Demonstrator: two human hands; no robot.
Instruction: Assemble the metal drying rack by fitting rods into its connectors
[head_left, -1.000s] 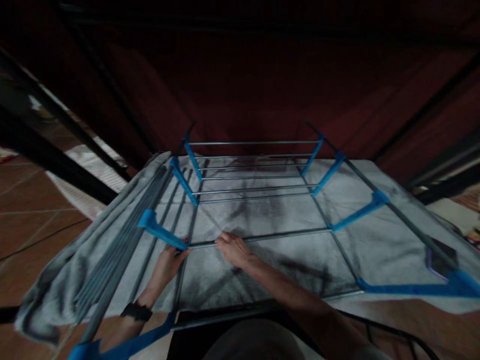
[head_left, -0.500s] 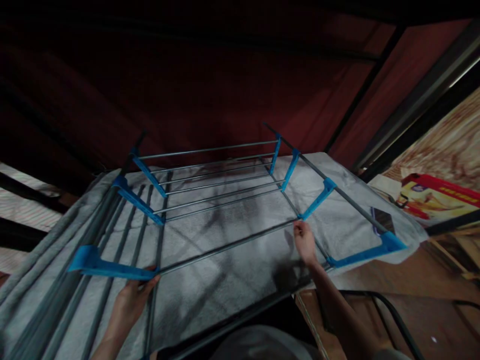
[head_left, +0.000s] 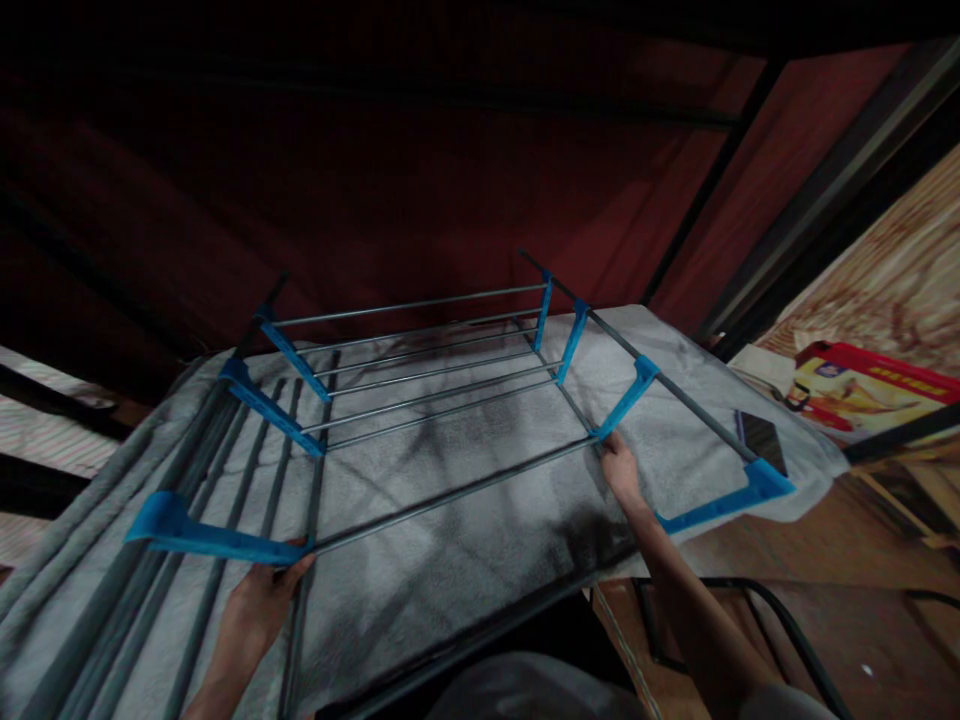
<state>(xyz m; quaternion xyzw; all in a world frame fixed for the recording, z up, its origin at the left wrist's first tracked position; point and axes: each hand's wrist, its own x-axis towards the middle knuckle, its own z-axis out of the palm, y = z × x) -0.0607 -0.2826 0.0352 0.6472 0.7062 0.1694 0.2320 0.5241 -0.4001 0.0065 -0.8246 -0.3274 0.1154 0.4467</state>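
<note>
A rack of grey metal tubes with blue plastic brackets stands on a grey fleecy cover. My left hand (head_left: 259,610) is closed at the inner end of the near left blue bracket (head_left: 225,538), where a long cross tube (head_left: 450,496) meets it. At that tube's other end, my right hand (head_left: 619,468) is closed about the joint below a right-hand blue bracket (head_left: 626,400); its fingertips are partly hidden. Another blue bracket (head_left: 727,500) sits lower on the right side, partly behind my right forearm. Several thinner crossbars (head_left: 442,375) span the far part.
Several loose grey tubes (head_left: 247,480) lie on the cover (head_left: 465,590) at the left. A phone (head_left: 761,442) rests near its right edge. Beyond stands a red and yellow box (head_left: 874,390). A dark metal frame and dark red cloth (head_left: 420,190) rise behind.
My right hand has shifted from the cross tube's end to the bracket joint just right of it. My left hand keeps its place at the near left bracket. The view has moved slightly.
</note>
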